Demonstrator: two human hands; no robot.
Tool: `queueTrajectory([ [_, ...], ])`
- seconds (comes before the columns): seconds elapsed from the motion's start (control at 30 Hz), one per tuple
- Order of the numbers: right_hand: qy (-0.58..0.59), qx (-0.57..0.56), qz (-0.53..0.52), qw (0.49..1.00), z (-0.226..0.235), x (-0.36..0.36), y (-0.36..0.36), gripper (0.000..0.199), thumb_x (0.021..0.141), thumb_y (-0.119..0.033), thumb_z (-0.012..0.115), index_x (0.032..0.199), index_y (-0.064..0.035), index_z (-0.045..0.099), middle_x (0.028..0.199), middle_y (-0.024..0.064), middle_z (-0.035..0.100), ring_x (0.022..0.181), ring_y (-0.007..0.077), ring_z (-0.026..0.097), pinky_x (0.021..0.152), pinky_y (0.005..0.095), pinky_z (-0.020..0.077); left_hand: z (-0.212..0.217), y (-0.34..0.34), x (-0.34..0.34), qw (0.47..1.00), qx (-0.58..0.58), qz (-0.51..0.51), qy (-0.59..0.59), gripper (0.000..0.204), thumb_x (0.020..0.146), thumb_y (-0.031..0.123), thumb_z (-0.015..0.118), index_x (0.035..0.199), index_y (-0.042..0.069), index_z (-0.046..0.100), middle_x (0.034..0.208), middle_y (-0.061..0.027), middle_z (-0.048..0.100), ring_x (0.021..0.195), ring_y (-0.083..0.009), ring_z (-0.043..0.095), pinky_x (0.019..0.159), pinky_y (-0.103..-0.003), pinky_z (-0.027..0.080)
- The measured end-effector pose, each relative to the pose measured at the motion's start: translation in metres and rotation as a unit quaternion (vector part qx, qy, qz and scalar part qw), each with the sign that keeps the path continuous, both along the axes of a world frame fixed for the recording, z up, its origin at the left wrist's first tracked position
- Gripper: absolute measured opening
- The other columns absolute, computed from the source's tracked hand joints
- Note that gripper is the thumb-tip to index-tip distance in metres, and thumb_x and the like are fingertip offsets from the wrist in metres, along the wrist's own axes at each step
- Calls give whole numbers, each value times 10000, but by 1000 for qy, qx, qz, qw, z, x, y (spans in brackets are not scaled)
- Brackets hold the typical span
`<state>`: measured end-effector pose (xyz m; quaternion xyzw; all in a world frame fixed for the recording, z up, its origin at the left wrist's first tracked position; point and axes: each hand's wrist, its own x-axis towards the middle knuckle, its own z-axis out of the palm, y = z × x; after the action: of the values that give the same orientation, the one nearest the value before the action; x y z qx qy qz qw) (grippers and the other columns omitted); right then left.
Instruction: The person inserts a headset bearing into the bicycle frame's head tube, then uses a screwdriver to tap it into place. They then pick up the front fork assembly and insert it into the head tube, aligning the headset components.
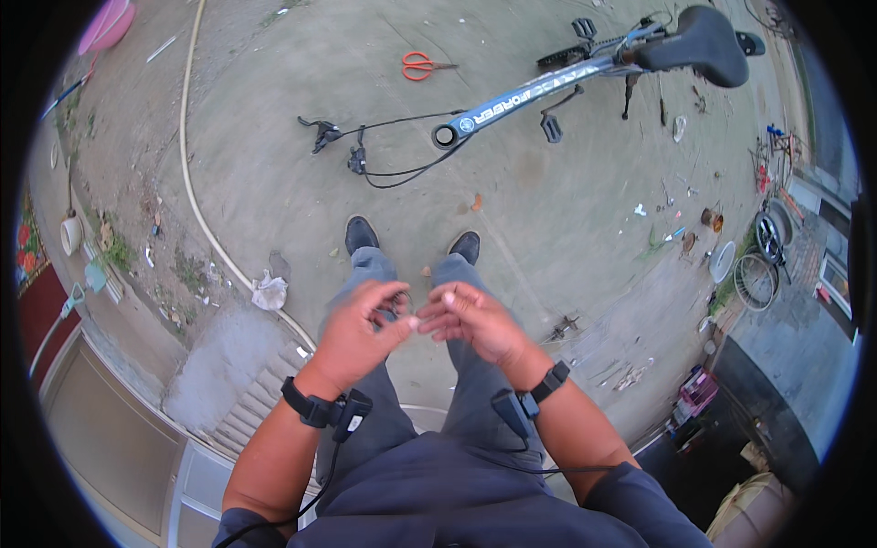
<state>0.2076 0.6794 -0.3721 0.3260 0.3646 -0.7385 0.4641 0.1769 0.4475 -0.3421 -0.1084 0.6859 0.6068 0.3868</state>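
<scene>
Concrete yard [301,210] spreads underfoot. Left hand [359,331] and right hand [489,331], loosely half-open, look empty, fingertips nearly meeting. Careful handling probably means gripping the tube, sparing the cables [398,185]. Ahead rightward, the blue bicycle frame [539,89] shows a black saddle [699,46], bare head tube [445,139] and dangling brake levers [324,135].

Left grip [358,333], right grip [484,326] — loosely curved.

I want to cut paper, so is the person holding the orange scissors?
No, the orange scissors lie on the ground, well apart from the left hand and the right hand.
</scene>
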Motion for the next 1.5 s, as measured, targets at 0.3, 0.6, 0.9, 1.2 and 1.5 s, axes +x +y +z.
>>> queueTrajectory([
  [0.3, 15, 68, -195, 978, -142, -34, 53, 382, 1056, -357, 518, 1275, -45, 547, 1218, 143, 640, 1071, 264, 676, 864, 366, 559, -122, 15, -45, 990, 3, 132, -51, 426, 922, 95, 721, 1309, -24, 590, 1102, -40, 659, 966, -85, 612, 870, -243, 509],
  [0.6, 36, 67, -254, 964, -238, -78, 71, 445, 1048, -388, 514, 1300, -21, 537, 1242, 147, 630, 1095, 277, 659, 912, 393, 537, -205, 31, -110, 989, -102, 55, 90, 496, 888, 42, 729, 1350, -25, 558, 1187, -96, 659, 1018, -131, 648, 860, -252, 528],
  [0.9, 58, 91, -216, 970, -293, -114, 83, 441, 1044, -374, 495, 1270, -3, 570, 1226, 150, 643, 1131, 284, 637, 960, 418, 511, -241, 24, -145, 966, -172, -59, 181, 472, 825, 52, 774, 1264, 1, 609, 1146, -84, 671, 988, -148, 652, 795, -266, 535],
  [1.2, 26, -100, -360, 927, -366, -130, 50, 321, 1010, -273, 445, 1129, -23, 607, 1192, 152, 669, 1095, 284, 636, 978, 467, 505, -252, 20, -180, 949, -209, -81, 220, 438, 843, 64, 764, 1249, 1, 611, 1105, -63, 670, 974, -129, 642, 777, -260, 519],
  [1.5, 108, -142, -341, 923, -422, -142, 19, 156, 1007, -105, 555, 1150, -112, 616, 1010, 43, 715, 850, 167, 702, 726, 309, 600, -267, 11, -195, 926, -230, -105, 282, 418, 823, 81, 776, 1206, -3, 633, 1068, -83, 663, 941, -155, 653, 744, -277, 536],
])
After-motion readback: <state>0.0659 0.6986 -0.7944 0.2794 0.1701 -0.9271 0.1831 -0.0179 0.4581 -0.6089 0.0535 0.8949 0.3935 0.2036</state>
